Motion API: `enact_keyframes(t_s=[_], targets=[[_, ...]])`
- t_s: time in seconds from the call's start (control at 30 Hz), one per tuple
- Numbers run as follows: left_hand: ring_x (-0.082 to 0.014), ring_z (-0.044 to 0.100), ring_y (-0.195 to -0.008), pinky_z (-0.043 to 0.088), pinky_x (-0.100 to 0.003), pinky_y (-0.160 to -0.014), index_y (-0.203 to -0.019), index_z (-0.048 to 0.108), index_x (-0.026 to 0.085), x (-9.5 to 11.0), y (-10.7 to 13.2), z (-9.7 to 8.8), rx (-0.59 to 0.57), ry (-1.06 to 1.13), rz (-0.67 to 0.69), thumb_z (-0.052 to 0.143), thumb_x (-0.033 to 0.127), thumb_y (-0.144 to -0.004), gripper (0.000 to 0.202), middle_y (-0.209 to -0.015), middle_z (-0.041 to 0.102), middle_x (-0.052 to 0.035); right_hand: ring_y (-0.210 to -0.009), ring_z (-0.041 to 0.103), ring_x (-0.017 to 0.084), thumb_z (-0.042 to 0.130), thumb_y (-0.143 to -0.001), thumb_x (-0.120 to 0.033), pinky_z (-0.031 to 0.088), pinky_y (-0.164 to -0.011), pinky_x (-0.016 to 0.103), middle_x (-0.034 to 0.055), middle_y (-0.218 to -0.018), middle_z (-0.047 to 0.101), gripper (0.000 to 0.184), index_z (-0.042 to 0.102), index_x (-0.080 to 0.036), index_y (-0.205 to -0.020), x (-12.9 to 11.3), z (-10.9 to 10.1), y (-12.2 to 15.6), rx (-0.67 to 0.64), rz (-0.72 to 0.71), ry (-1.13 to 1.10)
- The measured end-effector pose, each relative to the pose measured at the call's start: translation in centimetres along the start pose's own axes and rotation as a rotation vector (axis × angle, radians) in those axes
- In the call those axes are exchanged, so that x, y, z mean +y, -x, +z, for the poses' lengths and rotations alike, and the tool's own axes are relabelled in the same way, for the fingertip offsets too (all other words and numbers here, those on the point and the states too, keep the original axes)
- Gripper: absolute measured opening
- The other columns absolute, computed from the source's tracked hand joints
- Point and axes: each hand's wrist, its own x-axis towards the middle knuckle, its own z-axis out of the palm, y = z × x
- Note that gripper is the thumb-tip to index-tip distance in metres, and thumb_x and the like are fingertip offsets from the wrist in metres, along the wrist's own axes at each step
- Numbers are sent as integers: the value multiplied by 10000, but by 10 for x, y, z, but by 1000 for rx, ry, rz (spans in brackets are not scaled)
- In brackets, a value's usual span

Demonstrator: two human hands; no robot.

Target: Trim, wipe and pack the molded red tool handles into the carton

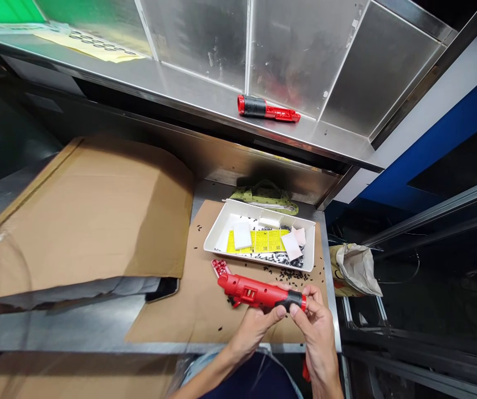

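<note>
A red plastic casing with a black collar lies sideways in both of my hands, above the cardboard sheet. My left hand is closed around its underside, thumb near the black part. On the collar end, my right hand grips with thumb and fingers. Just behind the casing's left end is another red piece, partly hidden. Beyond the hands stands a white tray holding a yellow printed sheet, white pads and many small black pieces.
A similar red-and-black casing lies on the metal ledge. A large cardboard box takes up the left side. Small black pieces are scattered on the cardboard sheet. A green patterned bag sits behind the tray; a paper sack stands right.
</note>
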Motion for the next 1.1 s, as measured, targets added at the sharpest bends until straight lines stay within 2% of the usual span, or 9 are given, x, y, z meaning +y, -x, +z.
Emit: enact_keyframes(t_s=[0.2,0.33,0.4,0.57,0.67,0.77,0.87,1.0,1.1], targets=[[-303,588,-1150,428,-431,-1064,-1117,693,230,7,0,2,24,-93,68,725,648,-707,587,-1075,702,-90,-952,530,212,709,-744,-467,480,-824,291,51,-946,493,268,733,-200,-725,-1,4,-4,23,-22,-59],[-300,591,-1149,438,-419,-1058,-1071,709,268,20,3,6,11,-225,131,713,553,-769,415,-1045,707,-81,-929,538,202,678,-729,-374,464,-849,294,41,-927,531,173,703,-206,-696,-2,8,-8,72,-8,35],[-306,589,-1149,428,-421,-1066,-1076,707,270,21,2,6,28,-236,136,739,533,-754,417,-1041,708,-85,-920,548,204,657,-739,-367,459,-849,300,40,-921,560,165,698,-211,-705,-4,7,-9,75,-8,73],[-267,636,-1013,472,-389,-965,-1102,680,192,17,-4,-2,191,167,-70,838,618,-587,688,-1019,698,-80,-1071,575,260,704,-761,-434,465,-824,324,87,-1215,610,300,723,-238,-987,-10,-19,0,-126,18,79],[-196,664,-872,511,-305,-808,-1055,677,166,20,-4,-6,225,412,-200,890,562,-541,682,-944,705,-62,-1132,548,272,701,-787,-448,425,-901,348,88,-1226,600,225,699,-225,-819,-7,-36,6,-16,-39,168],[-149,668,-790,516,-255,-735,-1001,686,163,26,0,-6,219,530,-245,920,498,-524,628,-877,713,-39,-1014,567,243,630,-850,-472,420,-847,333,89,-1100,607,346,616,-200,-638,0,-44,8,99,-114,263],[-130,667,-767,524,-245,-726,-976,688,160,29,4,-4,208,571,-247,921,482,-532,595,-857,714,-25,-866,562,208,593,-879,-467,418,-757,317,79,-972,597,384,593,-199,-603,4,-42,8,166,-207,326],[-127,666,-762,522,-250,-739,-979,670,160,30,5,-2,188,573,-239,921,478,-533,603,-831,708,-15,-1045,560,256,685,-824,-411,408,-912,374,89,-1073,600,207,689,-221,-741,-2,-26,13,196,-379,407],[-146,673,-780,510,-260,-746,-1008,648,157,29,5,0,172,542,-210,913,490,-548,627,-836,705,-27,-1095,555,265,678,-834,-392,423,-932,403,95,-1137,582,176,733,-233,-887,-8,-7,19,187,-446,418]])
